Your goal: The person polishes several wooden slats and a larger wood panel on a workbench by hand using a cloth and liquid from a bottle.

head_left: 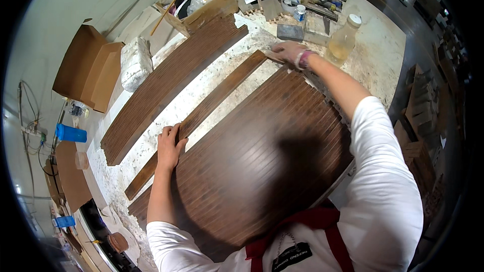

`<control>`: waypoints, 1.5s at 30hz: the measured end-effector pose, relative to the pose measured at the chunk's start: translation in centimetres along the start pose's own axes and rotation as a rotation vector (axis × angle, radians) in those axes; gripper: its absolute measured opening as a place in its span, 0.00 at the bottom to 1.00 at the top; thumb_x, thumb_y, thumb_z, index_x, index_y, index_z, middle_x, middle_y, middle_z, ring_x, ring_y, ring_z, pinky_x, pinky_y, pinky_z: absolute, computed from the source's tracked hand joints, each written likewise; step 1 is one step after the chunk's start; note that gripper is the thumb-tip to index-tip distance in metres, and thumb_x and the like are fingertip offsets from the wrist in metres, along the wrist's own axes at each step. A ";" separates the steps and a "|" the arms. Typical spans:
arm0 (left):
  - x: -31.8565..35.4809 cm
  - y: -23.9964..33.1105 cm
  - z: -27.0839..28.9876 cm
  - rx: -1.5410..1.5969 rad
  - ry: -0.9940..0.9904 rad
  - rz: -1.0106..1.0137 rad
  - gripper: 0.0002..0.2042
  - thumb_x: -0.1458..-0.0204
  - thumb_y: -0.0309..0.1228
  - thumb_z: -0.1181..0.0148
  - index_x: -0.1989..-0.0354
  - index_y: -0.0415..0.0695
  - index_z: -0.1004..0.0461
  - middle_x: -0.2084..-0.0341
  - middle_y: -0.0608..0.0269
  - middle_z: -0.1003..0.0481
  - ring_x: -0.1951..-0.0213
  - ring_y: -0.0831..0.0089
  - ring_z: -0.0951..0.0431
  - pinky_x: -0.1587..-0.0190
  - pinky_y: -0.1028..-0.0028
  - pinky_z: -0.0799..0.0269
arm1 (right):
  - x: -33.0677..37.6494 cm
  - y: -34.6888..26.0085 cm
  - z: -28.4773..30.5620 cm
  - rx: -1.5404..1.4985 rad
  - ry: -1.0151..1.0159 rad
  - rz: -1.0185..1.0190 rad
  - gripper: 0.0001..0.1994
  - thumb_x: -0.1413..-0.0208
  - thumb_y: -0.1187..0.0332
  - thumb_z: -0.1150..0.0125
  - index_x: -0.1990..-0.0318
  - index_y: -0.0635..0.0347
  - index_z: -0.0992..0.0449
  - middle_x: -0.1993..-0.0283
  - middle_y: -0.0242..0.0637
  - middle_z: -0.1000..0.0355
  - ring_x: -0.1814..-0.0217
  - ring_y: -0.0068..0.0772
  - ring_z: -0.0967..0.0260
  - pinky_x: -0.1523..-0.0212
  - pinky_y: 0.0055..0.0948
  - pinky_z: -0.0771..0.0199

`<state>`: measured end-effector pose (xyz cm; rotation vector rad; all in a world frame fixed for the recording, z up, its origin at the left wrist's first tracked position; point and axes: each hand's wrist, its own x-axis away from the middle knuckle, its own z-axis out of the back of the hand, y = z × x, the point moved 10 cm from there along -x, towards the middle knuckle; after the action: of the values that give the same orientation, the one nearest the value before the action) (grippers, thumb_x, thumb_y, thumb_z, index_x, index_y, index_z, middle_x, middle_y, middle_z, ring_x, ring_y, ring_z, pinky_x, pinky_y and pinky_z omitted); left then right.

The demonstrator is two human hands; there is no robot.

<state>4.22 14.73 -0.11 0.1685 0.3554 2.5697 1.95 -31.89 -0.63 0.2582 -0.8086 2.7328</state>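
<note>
A narrow dark brown wooden strip [222,91] lies slantwise across the white, stained worktable. My left hand [169,147] is closed over its nearer half, with the fingers across the top and the thumb along the near side. At the strip's far end, my right hand [288,52] is bent downward, with a pink band at the wrist. Its fingertips are partly hidden, and what they pinch there is hard to make out. Close to my body is a large brown slatted wood panel [237,146] with a jagged right edge. Beyond the strip lies a second, curved-looking slatted panel [161,90].
A clear bottle [344,40] of yellowish liquid stands beside my right forearm. Past my right hand are a grey block [290,32], a small jar [299,13] and scattered tools. A filled cardboard box [201,12], a white wrapped bundle [136,64] and an open carton [85,73] line the far side.
</note>
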 end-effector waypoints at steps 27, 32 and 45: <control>-7.9 -0.8 6.4 -0.097 0.257 -0.091 0.32 0.44 0.44 0.43 0.34 0.41 0.40 0.34 0.48 0.42 0.32 0.52 0.45 0.33 0.55 0.48 | 2.5 9.7 -4.2 -1.397 0.216 -0.098 0.11 0.37 0.65 0.46 0.54 0.63 0.24 0.70 0.28 0.29 0.77 0.18 0.38 0.77 0.18 0.40; -5.0 -0.4 1.3 -0.381 0.162 -0.118 0.32 0.46 0.45 0.41 0.36 0.42 0.39 0.33 0.50 0.44 0.31 0.53 0.48 0.33 0.45 0.54 | 3.8 8.4 -3.2 -1.346 0.315 -0.135 0.12 0.37 0.63 0.45 0.55 0.61 0.23 0.68 0.26 0.28 0.75 0.16 0.38 0.75 0.16 0.39; -4.7 -1.8 -0.2 0.047 0.125 -0.075 0.26 0.50 0.38 0.35 0.44 0.39 0.29 0.51 0.53 0.31 0.52 0.52 0.32 0.48 0.59 0.35 | -3.8 1.8 3.5 -0.237 0.440 0.109 0.20 0.38 0.52 0.48 0.47 0.54 0.24 0.47 0.43 0.28 0.46 0.46 0.31 0.47 0.37 0.32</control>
<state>9.09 13.72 -1.02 0.0110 0.4597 2.5051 5.34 -36.12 0.43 -0.4314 -1.0199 2.6037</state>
